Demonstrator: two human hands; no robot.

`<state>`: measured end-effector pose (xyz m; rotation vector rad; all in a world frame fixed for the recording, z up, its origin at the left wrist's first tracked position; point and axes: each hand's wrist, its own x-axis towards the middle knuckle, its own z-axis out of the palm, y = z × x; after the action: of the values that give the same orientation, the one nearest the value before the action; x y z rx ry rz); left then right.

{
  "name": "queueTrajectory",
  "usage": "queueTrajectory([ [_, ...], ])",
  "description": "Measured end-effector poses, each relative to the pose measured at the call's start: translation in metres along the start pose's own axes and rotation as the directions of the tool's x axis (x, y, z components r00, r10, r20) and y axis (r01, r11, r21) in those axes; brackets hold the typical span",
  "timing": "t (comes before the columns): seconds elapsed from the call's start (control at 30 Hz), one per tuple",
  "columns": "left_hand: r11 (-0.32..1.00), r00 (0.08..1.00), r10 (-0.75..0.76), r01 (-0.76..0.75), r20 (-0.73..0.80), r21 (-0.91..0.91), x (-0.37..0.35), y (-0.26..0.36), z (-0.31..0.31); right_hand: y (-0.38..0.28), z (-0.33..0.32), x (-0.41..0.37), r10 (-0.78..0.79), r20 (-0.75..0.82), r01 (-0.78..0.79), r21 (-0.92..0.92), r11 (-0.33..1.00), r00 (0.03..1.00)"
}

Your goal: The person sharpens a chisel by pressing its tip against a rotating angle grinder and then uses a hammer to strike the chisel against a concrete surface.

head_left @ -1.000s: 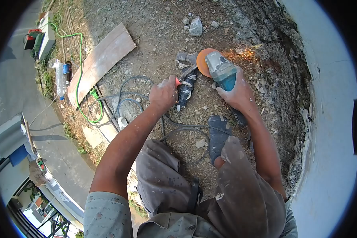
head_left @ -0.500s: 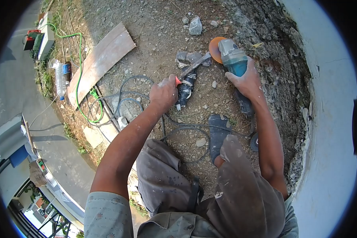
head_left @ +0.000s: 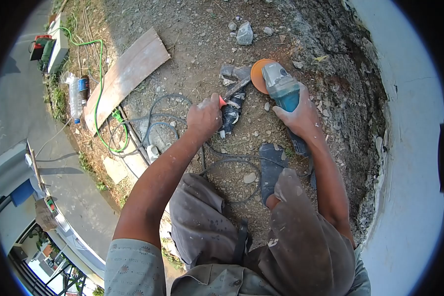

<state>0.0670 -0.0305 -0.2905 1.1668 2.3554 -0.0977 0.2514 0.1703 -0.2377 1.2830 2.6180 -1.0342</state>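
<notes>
My right hand (head_left: 301, 117) grips a teal angle grinder (head_left: 281, 89) whose orange disc (head_left: 258, 75) meets the tip of a flat metal blade (head_left: 236, 88) on the gravel. My left hand (head_left: 203, 118) clasps that tool by its orange handle (head_left: 222, 101), pinning it over a dark sandalled foot (head_left: 231, 112). No sparks show at the disc. My other foot in a dark sandal (head_left: 270, 167) rests just below the grinder's rear.
Grey cables (head_left: 158, 123) loop over the dirt left of my left hand, with a green hose (head_left: 99, 89), a wooden plank (head_left: 126, 74) and a plastic bottle (head_left: 75, 101) beyond. A rock (head_left: 244, 33) lies above. A white curved wall (head_left: 409, 148) borders the right.
The grinder lifted up and right away from the blade, with sparks gone, then came back down-left so the disc again meets the blade tip. My left hand stayed put.
</notes>
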Motion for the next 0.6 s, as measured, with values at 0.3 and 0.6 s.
queueTrajectory([
  [0.3,1.0,0.999,0.006,-0.006,-0.033,-0.024,0.0,0.0,0.001,-0.013,0.004,-0.003,0.017,0.077,-0.013,-0.061,0.998,0.997],
  [0.6,0.999,0.999,0.019,-0.021,-0.035,-0.04,0.002,-0.004,0.007,-0.016,-0.003,0.0,0.056,0.116,-0.05,-0.059,0.997,0.992],
])
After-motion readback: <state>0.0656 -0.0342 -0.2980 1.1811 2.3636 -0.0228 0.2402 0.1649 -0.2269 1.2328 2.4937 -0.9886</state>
